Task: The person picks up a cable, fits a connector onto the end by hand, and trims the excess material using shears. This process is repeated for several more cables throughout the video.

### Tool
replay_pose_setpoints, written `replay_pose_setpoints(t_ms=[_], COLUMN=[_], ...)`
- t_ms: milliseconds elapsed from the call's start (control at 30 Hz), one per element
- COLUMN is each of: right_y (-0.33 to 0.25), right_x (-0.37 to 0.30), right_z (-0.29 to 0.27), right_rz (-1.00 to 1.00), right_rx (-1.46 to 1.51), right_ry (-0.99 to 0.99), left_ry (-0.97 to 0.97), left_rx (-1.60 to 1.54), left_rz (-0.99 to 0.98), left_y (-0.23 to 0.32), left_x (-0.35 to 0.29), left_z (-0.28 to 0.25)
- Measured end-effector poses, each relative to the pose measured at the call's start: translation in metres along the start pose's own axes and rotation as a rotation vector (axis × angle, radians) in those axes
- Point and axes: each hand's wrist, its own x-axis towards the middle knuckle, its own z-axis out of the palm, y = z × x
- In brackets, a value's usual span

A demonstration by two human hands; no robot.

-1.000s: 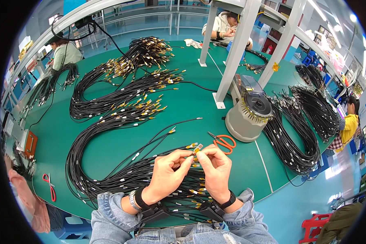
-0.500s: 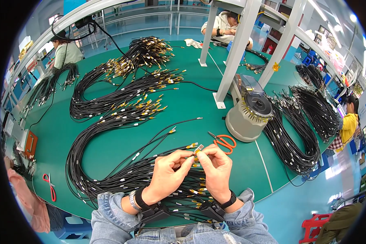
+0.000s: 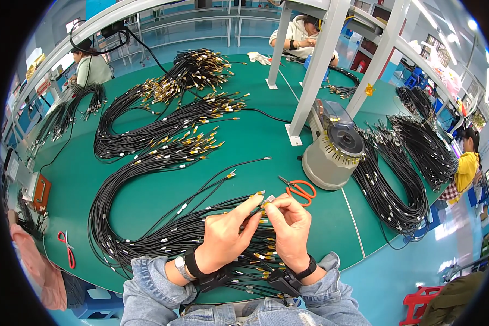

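Note:
My right hand (image 3: 290, 227) pinches the end of a black cable between thumb and fingertips; its small whitish connector (image 3: 268, 200) with yellow tape sticks out on the left. Close beside it is my left hand (image 3: 225, 236), index finger stretched out and thumb apart from it, the fingertips near that cable end. Its other fingers are curled. Under and around both hands lies a large bundle of black cables (image 3: 106, 209) with white tags and yellow-taped ends. Orange-handled cutters (image 3: 300, 191) rest just beyond my right hand.
A round grey tape dispenser (image 3: 331, 157) stands by the white frame posts (image 3: 316, 70) on the green table (image 3: 255, 138). More cable bundles (image 3: 119, 133) lie at far left and right (image 3: 386, 190). Red scissors (image 3: 66, 250) lie at left. Several people sit around the table.
My left index finger and thumb have come apart from their pinch at the cable end, the index finger now stretched forward. My right hand keeps its pinch, almost unmoved.

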Motion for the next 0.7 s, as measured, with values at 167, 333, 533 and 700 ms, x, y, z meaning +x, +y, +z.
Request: replay_pose_setpoints(t_ms=[167, 333, 533, 700], right_y=[0.0015, 0.0005, -0.0018, 0.0009], right_x=[-0.0027, -0.0025, -0.0031, -0.0030], right_z=[-0.0032, -0.0019, -0.0004, -0.0020], right_rz=[0.002, -0.013, 0.049, 0.078], right_rx=[0.042, 0.029, 0.093, 0.121], right_ry=[0.007, -0.018, -0.034, -0.054], left_ry=[-0.009, -0.015, 0.024, 0.017], left_rx=[0.174, 0.241, 0.193, 0.186], left_rz=[0.273, 0.304, 0.261, 0.261], left_y=[-0.0135, -0.0121, -0.0104, -0.0112], left_x=[-0.0010, 0.0003, 0.0014, 0.0003], left_z=[-0.0005, -0.0039, -0.0021, -0.0056])
